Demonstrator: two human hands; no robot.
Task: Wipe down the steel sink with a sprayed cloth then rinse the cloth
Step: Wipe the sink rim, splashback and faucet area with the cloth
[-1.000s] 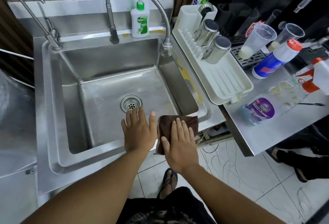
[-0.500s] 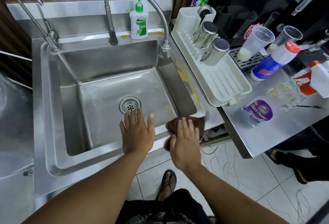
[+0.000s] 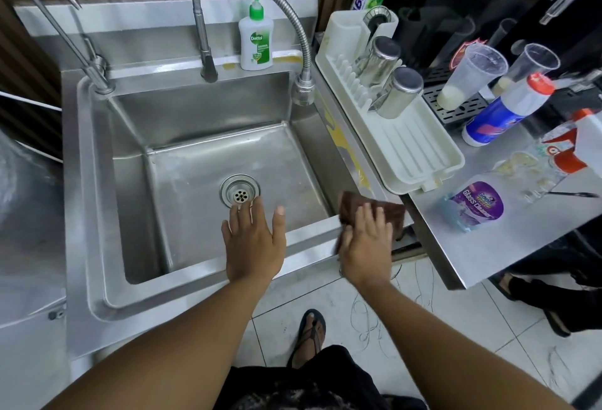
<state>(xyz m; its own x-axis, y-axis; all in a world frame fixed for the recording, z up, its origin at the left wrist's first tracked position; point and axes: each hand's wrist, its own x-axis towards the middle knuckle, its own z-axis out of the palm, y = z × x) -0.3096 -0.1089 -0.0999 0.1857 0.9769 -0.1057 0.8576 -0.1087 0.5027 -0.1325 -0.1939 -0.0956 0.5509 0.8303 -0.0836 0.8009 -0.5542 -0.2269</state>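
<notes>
Dark brown cloth (image 3: 389,210), flattened on the sink's front-right rim corner, one edge hanging over the front, pressed under the flat right hand (image 3: 365,246). Steel sink (image 3: 202,109): deep square basin, streaky, round perforated drain (image 3: 240,191) in floor.

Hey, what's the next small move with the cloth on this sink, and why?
Probably slide the cloth up the sink's right rim toward the tap. The right hand presses it flat on the front right corner, and yellow stains show along that rim.
</notes>
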